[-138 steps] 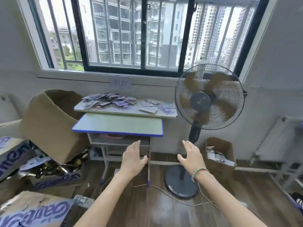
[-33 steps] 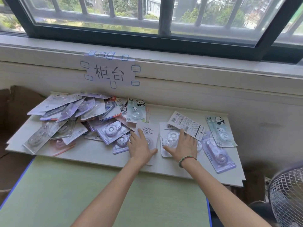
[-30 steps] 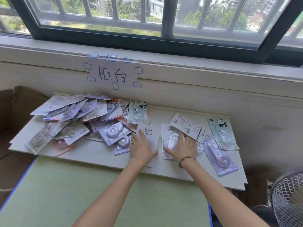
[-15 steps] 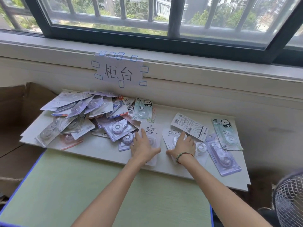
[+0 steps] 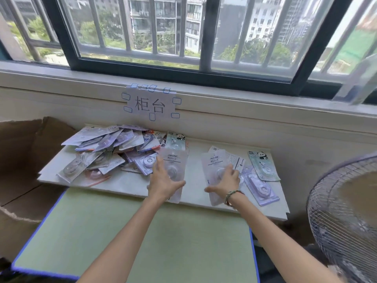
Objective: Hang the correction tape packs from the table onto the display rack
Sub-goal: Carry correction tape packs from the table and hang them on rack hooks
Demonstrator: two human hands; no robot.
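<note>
Each of the hands already had a pack under it, so the coming move turned on how those two packs lay against the arms. The left hand (image 5: 163, 181) gripped a white-carded correction tape pack (image 5: 174, 160) near the middle of the white board (image 5: 126, 181) that topped the desk (image 5: 142, 237), thumb hooked round the pack's right edge and fingers spread over the clear blister. The right hand (image 5: 226, 181) pinched a second white pack (image 5: 214, 162), fingers curled over its blister, thumb stretched toward the board's front edge.

Both packs ran lengthwise away from the person, printed header ends toward the window wall and lower ends overhanging or close to the board's front edge, so each long axis lay roughly in line with its forearm. The hang holes, if at the header ends, were too blurred to make out.

The remaining packs (image 5: 106, 154) sat heaped toward the board's left rear corner, nearer the left hand; a few more, including a panda-printed pack (image 5: 263, 164), lay toward the right edge, just beside the right hand.

No display rack showed in view, so the carry would probably call for turning away from the desk with one pack in each hand.
</note>
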